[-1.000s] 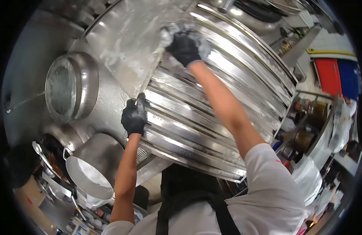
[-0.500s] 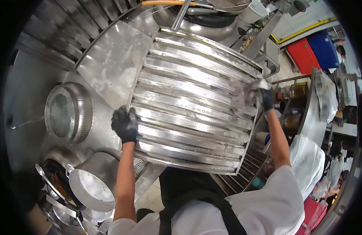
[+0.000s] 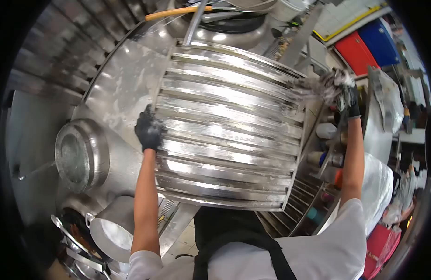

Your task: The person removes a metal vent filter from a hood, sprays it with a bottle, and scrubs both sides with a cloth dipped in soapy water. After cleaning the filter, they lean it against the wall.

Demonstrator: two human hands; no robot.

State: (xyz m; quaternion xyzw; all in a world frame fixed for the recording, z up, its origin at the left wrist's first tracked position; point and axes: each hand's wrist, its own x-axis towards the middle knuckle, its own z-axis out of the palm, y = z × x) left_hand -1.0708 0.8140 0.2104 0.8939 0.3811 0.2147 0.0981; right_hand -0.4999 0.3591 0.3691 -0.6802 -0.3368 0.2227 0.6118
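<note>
A large slatted metal hood filter [image 3: 227, 125], wet with soapy streaks, lies tilted in front of me and fills the middle of the head view. My left hand [image 3: 149, 130], in a black glove, is closed on its left edge; the fingertips are partly hidden. Beyond the filter's right edge, my black-gloved right hand [image 3: 353, 105] grips a sudsy greyish rag [image 3: 336, 86]. The rag is blurred by motion, and its loose end trails left toward the filter's upper right corner.
To the left are an upturned metal pot [image 3: 80, 151] and a deep pot [image 3: 114, 231] with whitish contents. A wok with a wooden-handled tool [image 3: 173, 12] is at the back. Shelves with containers [image 3: 325, 130] line the right, near red and blue boxes [image 3: 358, 53].
My right hand has swung right and up with the rag, from over the slats to beyond the edge. The left hand has shifted higher along the filter's left edge.
</note>
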